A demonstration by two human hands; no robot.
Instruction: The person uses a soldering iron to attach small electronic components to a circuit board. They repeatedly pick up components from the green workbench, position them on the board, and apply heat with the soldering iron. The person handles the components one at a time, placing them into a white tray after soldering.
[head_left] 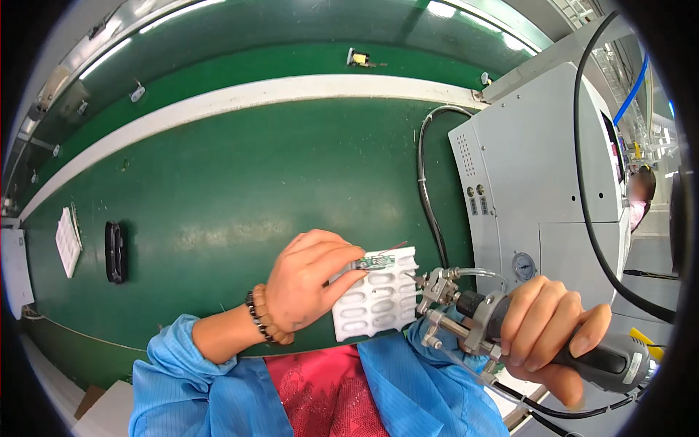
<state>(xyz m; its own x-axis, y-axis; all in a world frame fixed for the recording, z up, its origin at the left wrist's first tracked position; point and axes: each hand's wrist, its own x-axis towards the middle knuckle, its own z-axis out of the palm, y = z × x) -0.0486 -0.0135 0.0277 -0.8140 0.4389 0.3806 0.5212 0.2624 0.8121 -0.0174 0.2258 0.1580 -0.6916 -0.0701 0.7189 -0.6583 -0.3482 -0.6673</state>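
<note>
A small green circuit board (380, 262) is pinched between the thumb and fingers of my left hand (309, 273). Thin dark-red wires stick out from it to the right. It sits over the upper edge of a white moulded tray (371, 309) with rows of oval hollows. My right hand (546, 335) is wrapped round a black hand-held electric screwdriver (615, 364), which lies nearly level. Metal fittings (440, 288) and clear tubes are on its front end. Its narrow tip points left, close to the board; whether they touch I cannot tell.
A grey machine cabinet (539, 160) with a round gauge (523, 266) stands on the right. A black cable (422, 175) curves along the green bench. At far left are a long black case (115, 252) and another white tray (68, 242). A small yellow-and-black part (357, 57) lies beyond the white rail (291, 89).
</note>
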